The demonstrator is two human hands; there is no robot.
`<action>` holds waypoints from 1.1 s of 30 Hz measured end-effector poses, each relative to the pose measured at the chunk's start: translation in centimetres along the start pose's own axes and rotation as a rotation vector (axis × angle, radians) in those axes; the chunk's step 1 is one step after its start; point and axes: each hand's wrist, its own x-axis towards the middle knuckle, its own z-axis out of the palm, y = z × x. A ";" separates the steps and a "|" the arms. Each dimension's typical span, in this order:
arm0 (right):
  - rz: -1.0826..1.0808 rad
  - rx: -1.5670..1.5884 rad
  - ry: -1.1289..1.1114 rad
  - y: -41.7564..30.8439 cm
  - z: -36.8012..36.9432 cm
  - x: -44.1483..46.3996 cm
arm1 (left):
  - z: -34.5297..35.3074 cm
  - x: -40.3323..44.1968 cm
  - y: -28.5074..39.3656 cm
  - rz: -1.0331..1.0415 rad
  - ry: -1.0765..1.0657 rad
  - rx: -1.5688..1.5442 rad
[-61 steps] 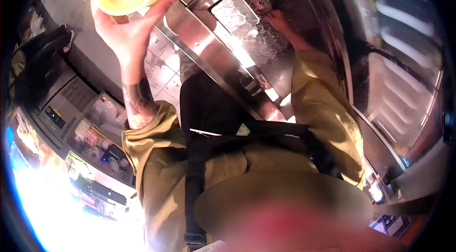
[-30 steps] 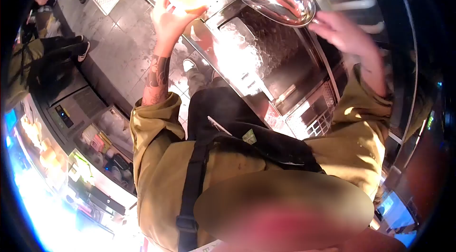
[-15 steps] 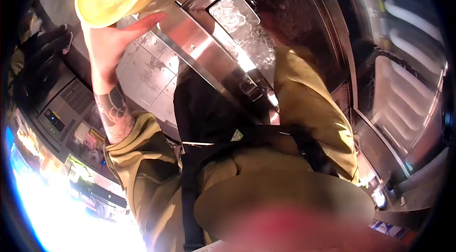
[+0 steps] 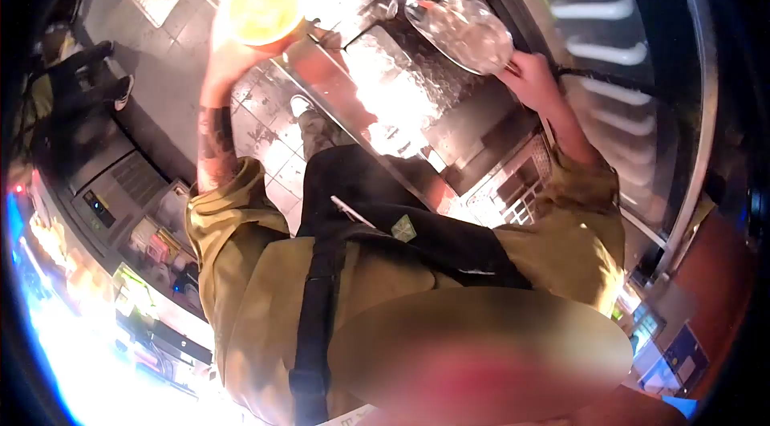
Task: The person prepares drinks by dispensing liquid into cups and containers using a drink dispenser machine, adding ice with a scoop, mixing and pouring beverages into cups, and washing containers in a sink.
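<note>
Scoop: shiny, oblong, loaded with clear ice; held above the steel bin, toward its far edge.
Right hand: closed round the scoop handle.
Yellow tub: round-rimmed, glare-washed, contents unclear; raised off the bin's left corner.
Left hand: gripping the tub's side.

Wears an olive-tan shirt with a left sleeve and a right sleeve pushed up in loose folds. Has a black apron in front, with a broad black strap on the left. Shows a small green patch and a thin white strip on the black cloth. Bears dark tattoos along the left forearm. Ends below in greyish trousers and a white-toed shoe
</note>
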 end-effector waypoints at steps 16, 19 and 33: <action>-0.080 -0.007 -0.278 -16.5 -5.2 3.5 | 0.2 -0.9 0.7 0.154 0.121 0.322; -0.084 -0.002 -0.346 -16.8 -5.8 3.8 | 0.8 -1.3 1.1 0.141 0.172 0.333; -0.099 -0.080 -0.302 -16.9 -6.5 4.1 | 3.7 -1.8 1.5 0.054 0.364 0.368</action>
